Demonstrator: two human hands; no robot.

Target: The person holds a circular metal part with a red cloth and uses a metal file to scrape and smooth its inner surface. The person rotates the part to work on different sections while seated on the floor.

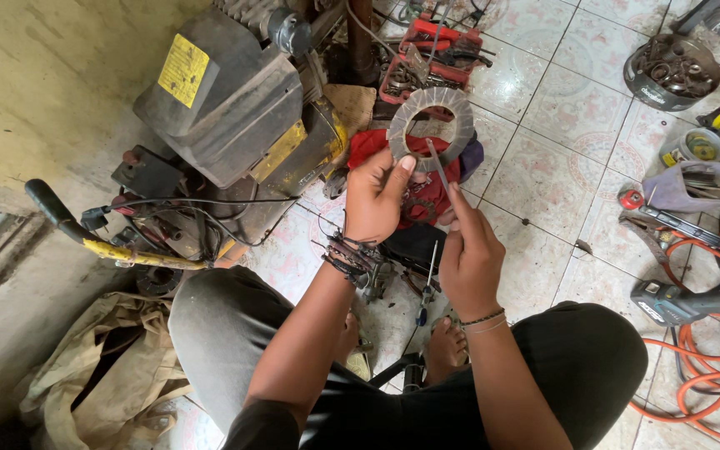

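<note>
The left hand [374,197] holds up a flat grey ring [431,123], a disc with a wide round hole and a dull, segmented face cut by fine radial lines. Its grip is clamped on the ring's lower edge, thumb in front and fingers behind. The right hand [470,254] pinches a thin, straight metal rod [438,167] between thumb and fingertips; the rod's tip reaches up to the ring's inner rim, though whether it touches cannot be told.

Behind the ring lies a crumpled red cloth [414,187] on the tiled floor [560,100], whose glossy pale tiles carry a faint ornamental pattern. Further back sits a red plastic tool case [435,54] full of small dark metal parts. To the left stands a grimy dark grey machine [227,108] with boxy housing, yellow painted patches and a black-gripped handle bar. On the right, a round metal tin [672,71] holds rusty rings, and a coiled orange hose [714,350] loops beside a dark power tool [685,304]. A rumpled beige sack [97,375] lies lower left.
</note>
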